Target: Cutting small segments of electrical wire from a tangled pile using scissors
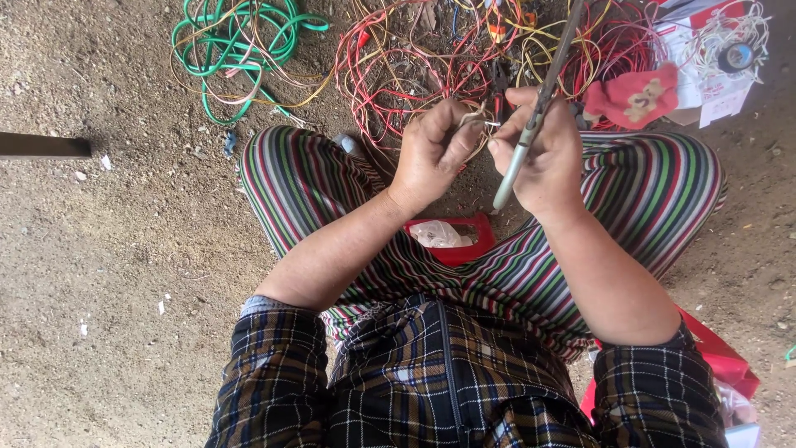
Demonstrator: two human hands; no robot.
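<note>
Two hands work close together above my crossed legs in striped trousers (647, 182). My left hand (433, 149) is closed around a small bundle of thin pale wire (474, 118), which sticks out between the thumb and the fingers. My right hand (543, 153) grips a long grey tool (539, 108), maybe scissors or a blade; its handle end points down to my lap and its tip goes up over the wires.

I think the tool can slip off the thin wire, because the wire end is short and the tool edge is very near to my left thumb. A slip can cut the finger or break the wire.

Just in front of my knees lies a big tangle of red and yellow wires (414, 58), and a green coil (236, 41) further left. A red tray (464, 241) sits in my lap under the hands. The tangle is just beside my hands, so loose loops can catch the tool.
</note>
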